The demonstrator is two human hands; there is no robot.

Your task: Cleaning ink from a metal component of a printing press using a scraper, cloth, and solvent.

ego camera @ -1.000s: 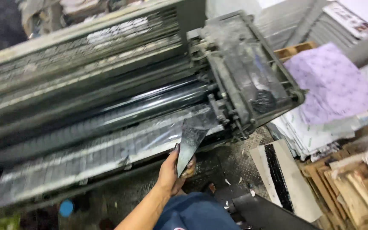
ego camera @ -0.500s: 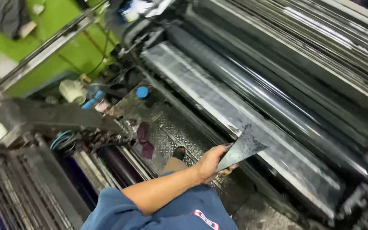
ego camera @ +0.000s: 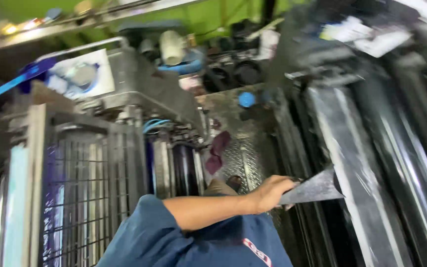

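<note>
My left hand (ego camera: 270, 194) is closed on the handle end of a wide, ink-smeared scraper blade (ego camera: 315, 189). The arm reaches in from the lower left in a blue sleeve (ego camera: 174, 237). The blade's tip lies against or just over the long shiny ink-coated roller (ego camera: 357, 168) of a printing press at the right; I cannot tell whether they touch. My right hand is out of view. My shoe (ego camera: 233, 183) stands on a metal tread plate (ego camera: 240, 153) below the hand.
A second press unit with a wire guard grille (ego camera: 82, 198) fills the left. Beyond the tread plate lie a blue round cap (ego camera: 246, 99), dark cans and a white container (ego camera: 171, 47). A blue handle (ego camera: 18, 79) sticks out at upper left. The floor behind is green.
The view has swung left, from the press's right end to the gap between two units. My left hand keeps hold of the scraper near the roller.
</note>
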